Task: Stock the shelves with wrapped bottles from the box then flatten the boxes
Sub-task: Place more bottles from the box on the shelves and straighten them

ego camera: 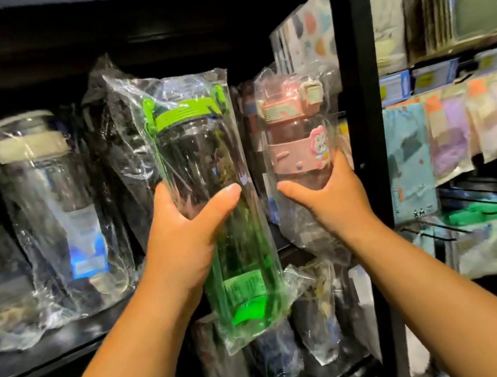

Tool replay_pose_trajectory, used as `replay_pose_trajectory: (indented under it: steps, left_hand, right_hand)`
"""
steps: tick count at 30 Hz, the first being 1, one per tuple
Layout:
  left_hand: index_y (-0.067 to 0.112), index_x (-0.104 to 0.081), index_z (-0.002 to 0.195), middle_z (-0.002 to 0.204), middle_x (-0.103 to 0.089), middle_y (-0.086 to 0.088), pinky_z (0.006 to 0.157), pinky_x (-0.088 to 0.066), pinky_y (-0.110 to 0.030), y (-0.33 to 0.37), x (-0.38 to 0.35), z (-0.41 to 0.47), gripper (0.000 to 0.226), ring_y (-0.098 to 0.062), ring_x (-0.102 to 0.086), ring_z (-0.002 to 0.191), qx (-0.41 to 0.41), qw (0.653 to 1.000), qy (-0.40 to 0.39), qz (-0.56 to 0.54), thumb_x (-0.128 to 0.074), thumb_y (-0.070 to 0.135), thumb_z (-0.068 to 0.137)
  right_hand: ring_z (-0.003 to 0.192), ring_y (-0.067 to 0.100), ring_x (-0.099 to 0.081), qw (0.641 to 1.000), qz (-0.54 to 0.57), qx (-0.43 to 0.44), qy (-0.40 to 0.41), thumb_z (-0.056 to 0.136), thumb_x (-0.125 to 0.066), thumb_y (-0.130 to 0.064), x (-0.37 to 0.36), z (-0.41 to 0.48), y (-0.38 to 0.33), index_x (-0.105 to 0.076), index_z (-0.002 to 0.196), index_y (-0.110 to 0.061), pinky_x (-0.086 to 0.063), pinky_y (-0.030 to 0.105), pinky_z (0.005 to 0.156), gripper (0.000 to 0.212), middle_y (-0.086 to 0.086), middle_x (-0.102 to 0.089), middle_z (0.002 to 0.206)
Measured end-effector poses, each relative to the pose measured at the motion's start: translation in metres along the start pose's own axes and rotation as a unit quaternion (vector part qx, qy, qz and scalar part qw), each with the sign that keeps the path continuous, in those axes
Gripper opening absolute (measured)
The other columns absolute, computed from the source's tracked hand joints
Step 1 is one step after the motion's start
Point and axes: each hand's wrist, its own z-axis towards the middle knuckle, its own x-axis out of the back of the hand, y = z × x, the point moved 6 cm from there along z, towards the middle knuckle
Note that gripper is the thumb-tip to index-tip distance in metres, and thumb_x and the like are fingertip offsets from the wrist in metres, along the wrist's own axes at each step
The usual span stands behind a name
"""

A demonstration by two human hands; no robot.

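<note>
Stocking under way: left hand (183,233) curled round green-capped wrapped bottle (201,163), right hand (331,198) gripping pink wrapped bottle (297,135) at its 3 o'clock, both before the shelf (55,352); stocked bottles (40,187) at 9 o'clock; box unseen, flattening judged outstanding.

We are looking at a black shelf (55,349) reaching leftward from the black upright post (360,107). Well left of the post a cream-lidded wrapped bottle (45,199) is standing on it; a dark wrapped bottle (117,162) is standing nearer the post.
</note>
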Motion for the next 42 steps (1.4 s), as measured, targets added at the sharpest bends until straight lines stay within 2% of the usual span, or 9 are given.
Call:
replay_pose_trajectory:
  steps: [7, 10, 13, 16, 20, 26, 29, 33, 42]
  left_hand:
    - [0.018, -0.055, 0.123, 0.113, -0.073, -0.005, 0.089, -0.057, -0.048, -0.004, 0.000, 0.001, 0.057, -0.024, -0.071, 0.103, 0.002, 1.000, 0.003, 0.001, -0.078, 0.023, 0.072]
    - [0.015, -0.055, 0.126, 0.113, -0.073, -0.006, 0.089, -0.058, -0.046, -0.003, -0.002, 0.000, 0.058, -0.023, -0.072, 0.101, 0.001, 1.000, 0.019, 0.002, -0.075, 0.024, 0.073]
    - [0.015, -0.055, 0.126, 0.113, -0.073, -0.006, 0.087, -0.059, -0.043, -0.003, -0.006, -0.003, 0.054, -0.022, -0.072, 0.102, 0.002, 1.000, 0.027, 0.004, -0.072, 0.023, 0.075]
    - [0.014, -0.053, 0.128, 0.114, -0.073, -0.006, 0.085, -0.058, -0.043, -0.004, -0.007, -0.007, 0.058, -0.022, -0.072, 0.102, 0.009, 0.999, 0.035, 0.013, -0.073, 0.024, 0.075]
    - [0.013, -0.053, 0.127, 0.113, -0.074, -0.005, 0.084, -0.059, -0.042, -0.002, -0.007, -0.012, 0.058, -0.022, -0.072, 0.101, 0.013, 0.998, 0.056, 0.021, -0.074, 0.024, 0.074]
    - [0.016, -0.053, 0.128, 0.118, -0.072, -0.006, 0.094, -0.055, -0.054, 0.001, -0.005, -0.015, 0.074, -0.025, -0.070, 0.107, 0.024, 0.997, 0.067, 0.041, -0.083, 0.037, 0.064]
    - [0.018, -0.053, 0.127, 0.118, -0.072, -0.003, 0.097, -0.053, -0.052, 0.000, -0.006, -0.015, 0.067, -0.022, -0.070, 0.107, 0.027, 0.996, 0.065, 0.046, -0.082, 0.032, 0.069]
    - [0.020, -0.054, 0.126, 0.116, -0.073, -0.001, 0.096, -0.054, -0.050, 0.000, -0.008, -0.014, 0.059, -0.019, -0.071, 0.106, 0.030, 0.996, 0.061, 0.050, -0.077, 0.029, 0.073]
    - [0.019, -0.053, 0.125, 0.114, -0.073, 0.001, 0.098, -0.053, -0.051, 0.004, -0.005, -0.012, 0.059, -0.017, -0.071, 0.105, 0.024, 0.996, 0.065, 0.062, -0.076, 0.030, 0.072]
  right_hand:
    - [0.131, 0.015, -0.048, 0.999, 0.020, -0.012, -0.033, 0.068, -0.085, -0.049, -0.006, -0.001, 0.009, -0.027, 0.151, -0.021, -0.037, 0.024, 0.102, 0.105, -0.004, -0.048, 0.146]
    - [0.126, 0.007, -0.044, 0.998, 0.029, -0.018, -0.051, 0.071, -0.084, -0.046, -0.005, 0.001, 0.011, -0.024, 0.152, -0.022, -0.032, 0.018, 0.095, 0.103, -0.014, -0.044, 0.137]
    - [0.131, 0.008, -0.040, 0.996, 0.046, -0.017, -0.069, 0.073, -0.083, -0.044, -0.006, 0.004, 0.011, -0.017, 0.155, -0.024, -0.028, 0.014, 0.095, 0.107, -0.008, -0.041, 0.148]
    - [0.117, -0.002, -0.030, 0.994, 0.059, -0.013, -0.088, 0.077, -0.081, -0.041, -0.007, 0.005, 0.011, -0.010, 0.157, -0.023, -0.023, 0.008, 0.090, 0.109, -0.006, -0.034, 0.154]
    - [0.111, 0.000, -0.028, 0.993, 0.060, -0.008, -0.098, 0.078, -0.081, -0.039, -0.008, 0.007, 0.012, -0.010, 0.156, -0.021, -0.022, 0.003, 0.082, 0.107, -0.002, -0.035, 0.154]
    - [0.110, 0.001, -0.028, 0.992, 0.057, -0.011, -0.111, 0.079, -0.080, -0.040, -0.013, 0.010, 0.013, -0.013, 0.155, -0.021, -0.023, 0.005, 0.081, 0.103, -0.001, -0.037, 0.151]
    - [0.112, 0.001, -0.027, 0.992, 0.062, -0.010, -0.113, 0.080, -0.080, -0.039, -0.016, 0.012, 0.013, -0.012, 0.156, -0.021, -0.022, 0.005, 0.085, 0.104, -0.007, -0.037, 0.143]
    - [0.131, 0.011, -0.039, 0.993, 0.052, -0.018, -0.105, 0.076, -0.082, -0.043, -0.023, 0.016, 0.016, -0.015, 0.154, -0.026, -0.028, 0.019, 0.096, 0.104, -0.003, -0.038, 0.151]
    - [0.127, 0.018, -0.048, 0.995, 0.033, -0.018, -0.093, 0.075, -0.083, -0.044, -0.036, 0.027, 0.020, -0.024, 0.151, -0.028, -0.035, 0.022, 0.090, 0.098, -0.002, -0.047, 0.145]
